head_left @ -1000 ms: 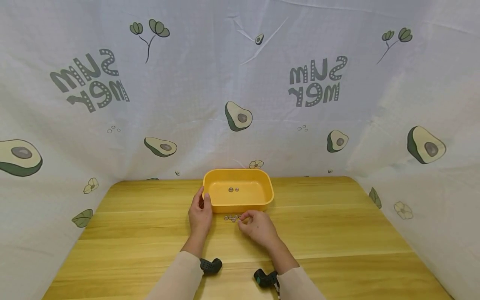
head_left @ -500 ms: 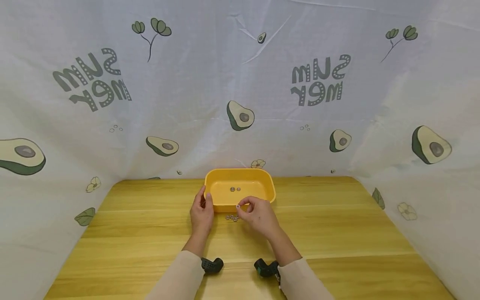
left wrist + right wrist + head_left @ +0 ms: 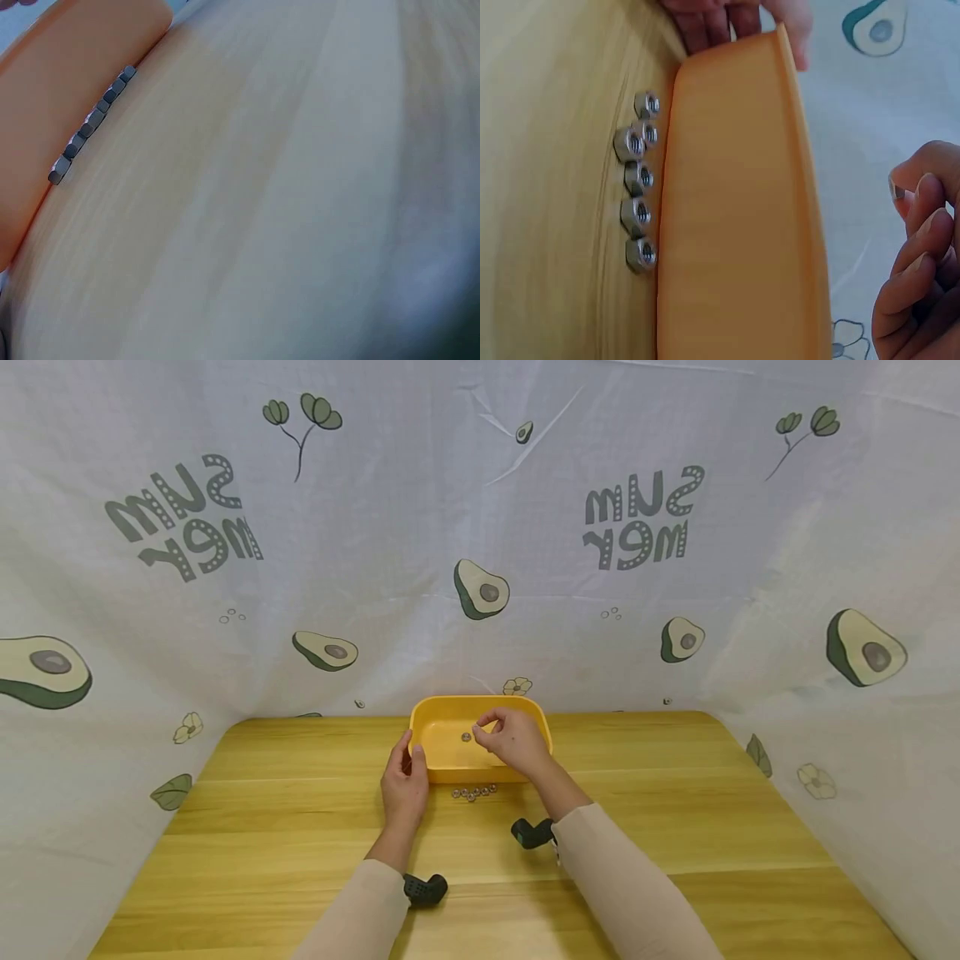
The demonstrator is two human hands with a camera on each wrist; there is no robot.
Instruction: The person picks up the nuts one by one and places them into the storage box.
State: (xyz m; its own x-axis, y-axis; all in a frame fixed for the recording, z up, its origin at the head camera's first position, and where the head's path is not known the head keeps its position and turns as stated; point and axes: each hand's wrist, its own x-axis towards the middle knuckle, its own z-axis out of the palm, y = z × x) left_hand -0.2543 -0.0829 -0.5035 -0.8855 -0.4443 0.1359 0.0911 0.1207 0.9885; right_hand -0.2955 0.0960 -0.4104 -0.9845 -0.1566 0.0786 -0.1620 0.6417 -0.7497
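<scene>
A yellow plastic bin [image 3: 465,775] stands at the far side of the table. My left hand [image 3: 405,785] grips its left end, thumb at the front corner and fingers along the side; the right wrist view shows these fingers [image 3: 727,22] at the bin wall. Over the bin's opening is my right hand [image 3: 513,742], thumb and forefinger pinching a small hex nut [image 3: 897,190], mostly covered by the fingertips. One hex nut [image 3: 466,737] is visible on the bin floor. Several loose hex nuts [image 3: 637,178] lie on the table in an uneven row along the bin's front wall.
The wooden table [image 3: 300,827] extends to both sides and toward me. A printed cloth [image 3: 405,527] hangs behind it and at the sides. Black wrist devices, one on the left [image 3: 425,891] and one on the right [image 3: 531,833], stick out under the sleeves.
My right hand has lifted a nut from the row, carried it up past the front rim and over the bin. It now hides one nut seen inside before. The left hand stays on the bin.
</scene>
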